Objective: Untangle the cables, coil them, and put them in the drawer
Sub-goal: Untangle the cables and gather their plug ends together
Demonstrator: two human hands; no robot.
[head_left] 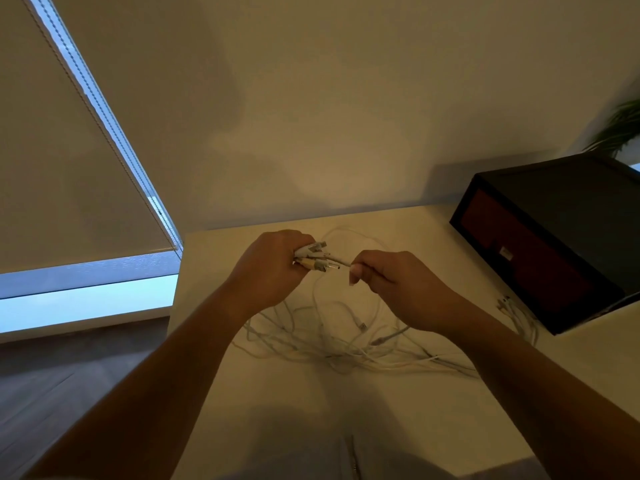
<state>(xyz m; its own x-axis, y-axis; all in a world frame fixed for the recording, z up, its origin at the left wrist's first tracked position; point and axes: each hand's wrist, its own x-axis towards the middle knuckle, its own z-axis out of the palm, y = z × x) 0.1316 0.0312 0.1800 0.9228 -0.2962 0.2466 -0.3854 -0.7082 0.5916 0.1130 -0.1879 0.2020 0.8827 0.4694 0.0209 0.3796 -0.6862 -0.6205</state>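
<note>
A tangle of white cables (346, 344) lies spread on the white table (433, 427). My left hand (266, 268) is raised above the tangle and grips a bundle of several cable plugs (317, 258), their ends pointing right. My right hand (391, 282) is level with it and pinches one cable just behind its plug, which reaches toward the bundle. A black drawer unit (554, 244) with a dark red drawer front stands at the right; its drawer is shut. Beside the unit lies a second small bunch of white cables (519, 317).
The table's left edge drops to a wooden floor (69, 393). A window with a lowered blind (69, 168) fills the left side. The wall rises behind the table. A green plant (620, 129) shows at the far right behind the drawer unit.
</note>
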